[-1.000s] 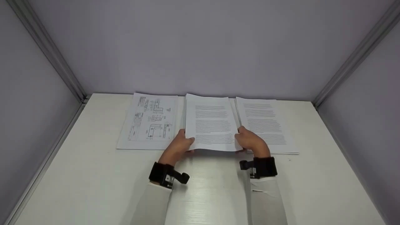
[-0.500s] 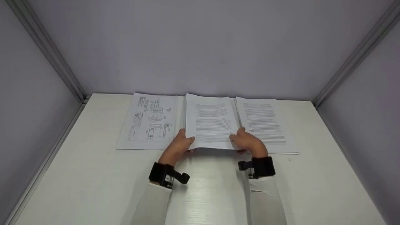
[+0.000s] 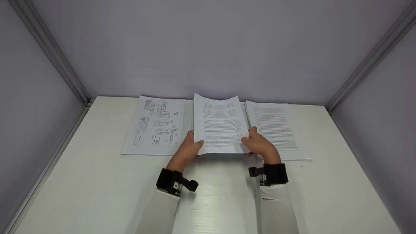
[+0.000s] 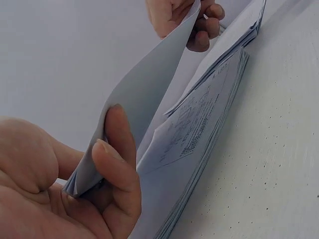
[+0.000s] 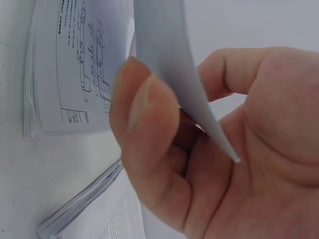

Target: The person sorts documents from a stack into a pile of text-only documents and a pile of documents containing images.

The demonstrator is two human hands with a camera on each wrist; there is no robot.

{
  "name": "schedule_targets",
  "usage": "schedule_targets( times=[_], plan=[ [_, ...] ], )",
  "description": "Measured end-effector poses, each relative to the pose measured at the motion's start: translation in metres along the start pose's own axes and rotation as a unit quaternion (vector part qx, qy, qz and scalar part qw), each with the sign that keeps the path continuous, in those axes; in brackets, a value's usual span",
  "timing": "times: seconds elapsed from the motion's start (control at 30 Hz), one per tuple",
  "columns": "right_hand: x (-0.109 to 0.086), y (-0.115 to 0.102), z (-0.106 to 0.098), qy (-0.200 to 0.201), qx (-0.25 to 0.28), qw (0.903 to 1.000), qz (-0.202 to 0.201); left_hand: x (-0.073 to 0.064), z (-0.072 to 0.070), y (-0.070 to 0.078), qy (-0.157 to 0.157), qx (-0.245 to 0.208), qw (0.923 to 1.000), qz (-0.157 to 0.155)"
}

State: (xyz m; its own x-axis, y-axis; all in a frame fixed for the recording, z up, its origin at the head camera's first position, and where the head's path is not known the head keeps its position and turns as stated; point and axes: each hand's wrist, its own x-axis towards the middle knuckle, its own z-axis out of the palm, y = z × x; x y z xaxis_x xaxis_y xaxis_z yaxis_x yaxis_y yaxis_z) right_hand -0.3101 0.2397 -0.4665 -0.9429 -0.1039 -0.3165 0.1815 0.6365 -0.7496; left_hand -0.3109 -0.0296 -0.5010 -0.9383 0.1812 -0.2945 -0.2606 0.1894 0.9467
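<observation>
Between both hands is a thin bundle of printed sheets (image 3: 224,126), lifted and bowed, with lines of text on top. My left hand (image 3: 188,148) pinches its near left corner, thumb above and fingers curled underneath. The near right corner is pinched by my right hand (image 3: 258,144) in the same way. In the left wrist view, a stack of paper with a drawing (image 4: 189,124) lies below the held sheets, apart from them. The right wrist view has the right fingers (image 5: 149,109) bent under the sheets' edge.
Left of the hands, a paper stack topped by a technical drawing (image 3: 159,126) lies on the white table (image 3: 214,201). To the right lies a text-printed stack (image 3: 276,130), partly behind the right hand. A grey wall (image 3: 208,48) rises behind the table's far edge.
The held sheets have risen slightly and their far edge now curves upward at the corners. My right hand first shifted left along the sheets, then back a little to the right.
</observation>
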Motion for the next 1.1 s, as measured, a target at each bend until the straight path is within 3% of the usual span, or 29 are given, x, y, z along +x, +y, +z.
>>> schedule_targets(
  times=[0.13,0.23,0.47,0.6,0.83,1.1],
  plan=[
    [0.000,0.000,-0.004,0.009,0.007,0.9999,-0.008,0.000,0.003,0.003,0.011,0.005,0.9995,0.029],
    [-0.001,0.001,-0.008,0.014,0.020,0.9996,-0.012,0.001,0.005,0.006,0.018,0.009,0.9993,0.031],
    [-0.006,0.003,-0.023,0.011,0.054,0.9985,-0.005,-0.002,0.011,0.017,0.026,-0.036,0.9977,0.052],
    [-0.012,0.008,-0.033,0.014,0.096,0.9952,-0.011,-0.003,0.021,0.024,0.036,-0.013,0.9962,0.078],
    [-0.032,0.021,-0.055,0.045,0.113,0.9924,-0.019,-0.008,0.051,0.035,0.034,-0.069,0.9919,0.101],
    [-0.059,0.041,-0.086,0.091,0.130,0.9872,-0.015,-0.013,0.104,0.047,0.015,-0.080,0.9904,0.112]
  ],
)
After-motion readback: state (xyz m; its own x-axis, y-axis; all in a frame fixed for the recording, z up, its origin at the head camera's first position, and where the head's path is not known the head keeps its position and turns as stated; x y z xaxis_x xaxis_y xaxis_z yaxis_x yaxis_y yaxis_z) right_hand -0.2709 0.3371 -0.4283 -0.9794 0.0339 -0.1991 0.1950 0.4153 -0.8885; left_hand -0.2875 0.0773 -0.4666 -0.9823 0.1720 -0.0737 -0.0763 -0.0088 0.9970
